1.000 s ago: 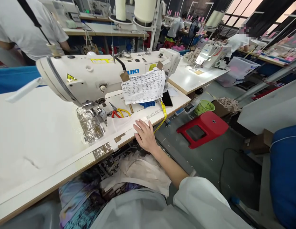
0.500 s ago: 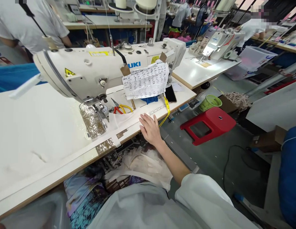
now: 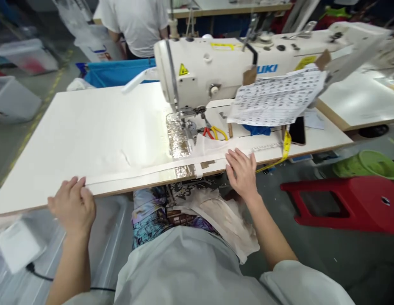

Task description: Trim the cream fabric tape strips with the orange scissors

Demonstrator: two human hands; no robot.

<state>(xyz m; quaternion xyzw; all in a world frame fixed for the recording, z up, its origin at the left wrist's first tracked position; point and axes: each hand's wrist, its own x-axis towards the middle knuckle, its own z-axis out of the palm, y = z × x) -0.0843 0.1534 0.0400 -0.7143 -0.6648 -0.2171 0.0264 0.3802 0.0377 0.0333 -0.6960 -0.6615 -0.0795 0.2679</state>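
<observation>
A long white fabric strip point(image 3: 146, 169) lies along the front edge of the white sewing table point(image 3: 89, 127). My left hand point(image 3: 74, 205) is at the strip's left end, fingers closed on it at the table edge; the fingertips are a little blurred. My right hand point(image 3: 243, 173) rests on the strip's right part, palm down, fingers stretched out. Between the hands, a wider piece of white fabric point(image 3: 209, 146) lies beside the needle area of the sewing machine point(image 3: 197, 70). Behind it sit snips with red and yellow handles point(image 3: 216, 132). Ruler markings point(image 3: 267, 147) run right of my right hand.
A handwritten paper sheet point(image 3: 276, 99) hangs on the machine. A yellow measuring tape point(image 3: 286, 146) drapes over the edge beside a phone point(image 3: 298, 130). A red stool point(image 3: 352, 203) and green basket point(image 3: 378, 164) stand right. A clear plastic bin point(image 3: 111, 228) sits below left. A co-worker point(image 3: 136, 25) is behind.
The view has swung left. My left hand, almost wholly out of frame before, now shows at the strip's left end. My right hand stays on the strip near the ruler markings.
</observation>
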